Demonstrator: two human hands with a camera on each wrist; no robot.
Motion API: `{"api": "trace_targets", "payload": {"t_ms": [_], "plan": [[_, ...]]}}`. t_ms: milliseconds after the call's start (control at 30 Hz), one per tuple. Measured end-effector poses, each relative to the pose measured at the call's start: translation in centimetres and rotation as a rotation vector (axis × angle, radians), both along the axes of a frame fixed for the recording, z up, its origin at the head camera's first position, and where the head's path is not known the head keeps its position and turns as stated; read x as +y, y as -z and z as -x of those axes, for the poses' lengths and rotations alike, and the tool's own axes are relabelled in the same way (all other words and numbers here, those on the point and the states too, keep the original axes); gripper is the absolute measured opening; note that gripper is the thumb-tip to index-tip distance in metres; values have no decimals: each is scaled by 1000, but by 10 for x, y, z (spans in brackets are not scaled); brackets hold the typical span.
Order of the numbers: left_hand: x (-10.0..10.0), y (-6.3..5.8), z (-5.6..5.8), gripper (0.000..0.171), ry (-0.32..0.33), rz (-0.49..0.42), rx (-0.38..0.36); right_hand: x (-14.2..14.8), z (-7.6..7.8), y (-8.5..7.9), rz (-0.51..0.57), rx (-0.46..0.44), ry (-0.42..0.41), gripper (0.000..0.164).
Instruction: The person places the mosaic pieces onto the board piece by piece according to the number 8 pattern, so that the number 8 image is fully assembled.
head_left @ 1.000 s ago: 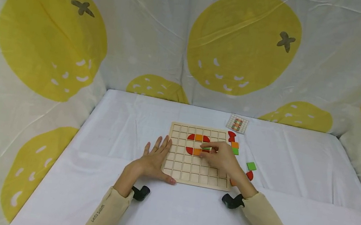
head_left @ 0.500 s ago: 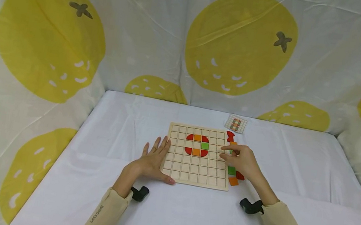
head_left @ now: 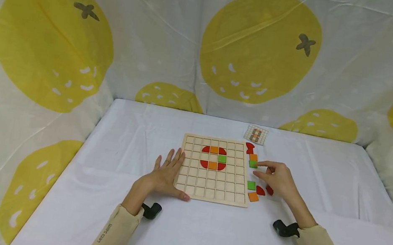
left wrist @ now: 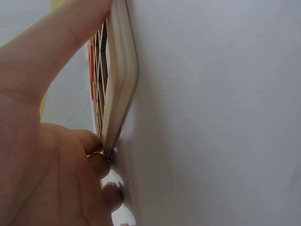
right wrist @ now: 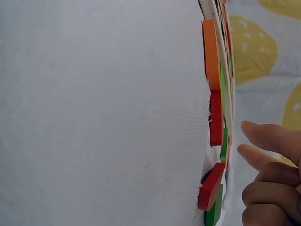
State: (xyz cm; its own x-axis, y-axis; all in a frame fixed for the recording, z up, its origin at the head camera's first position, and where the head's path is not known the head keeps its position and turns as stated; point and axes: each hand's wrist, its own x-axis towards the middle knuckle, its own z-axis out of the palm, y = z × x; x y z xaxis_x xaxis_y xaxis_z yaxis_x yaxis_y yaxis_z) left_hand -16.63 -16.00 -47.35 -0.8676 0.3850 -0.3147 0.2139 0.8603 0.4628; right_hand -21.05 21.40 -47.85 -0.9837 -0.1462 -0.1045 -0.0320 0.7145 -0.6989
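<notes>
A wooden grid board [head_left: 192,179] lies flat on the white table. My left hand [head_left: 163,177] rests at its left edge with spread fingers; in the left wrist view the thumb [left wrist: 61,42] touches the board's rim [left wrist: 123,61]. Set in the grid is a ring of red quarter-rounds, two orange squares [head_left: 214,150] and one green square [head_left: 222,159]. My right hand [head_left: 279,180] hovers right of the board, index finger and thumb apart with nothing between them. Its fingertips are near a loose green tile [head_left: 253,164]; whether they touch it I cannot tell.
Beside the board's right edge lie loose tiles: red ones [head_left: 250,147], an orange square [head_left: 253,157], another green square [head_left: 251,185], a red quarter-round [head_left: 260,190] and an orange square [head_left: 253,196]. A small pattern card [head_left: 256,134] lies behind. A lemon-print curtain [head_left: 261,47] hangs at the back.
My right hand has moved right, off the board to the loose tiles. The green square and the lower-right red piece in the ring are now uncovered. My left hand stays put.
</notes>
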Motion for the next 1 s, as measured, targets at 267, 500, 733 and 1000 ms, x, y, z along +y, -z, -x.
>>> {"api": "trace_targets", "payload": {"t_ms": [267, 500, 733, 1000], "plan": [[-1, 0, 1, 142, 0, -2, 5, 2, 7, 3, -11, 7, -5, 45], [-1, 3, 2, 142, 5, -2, 2, 4, 11, 5, -43, -3, -12, 44], [-1, 2, 1, 142, 5, -1, 4, 5, 12, 4, -66, -34, -29, 45], [-1, -1, 0, 141, 7, -9, -2, 1, 18, 3, -88, -6, -21, 40]]}}
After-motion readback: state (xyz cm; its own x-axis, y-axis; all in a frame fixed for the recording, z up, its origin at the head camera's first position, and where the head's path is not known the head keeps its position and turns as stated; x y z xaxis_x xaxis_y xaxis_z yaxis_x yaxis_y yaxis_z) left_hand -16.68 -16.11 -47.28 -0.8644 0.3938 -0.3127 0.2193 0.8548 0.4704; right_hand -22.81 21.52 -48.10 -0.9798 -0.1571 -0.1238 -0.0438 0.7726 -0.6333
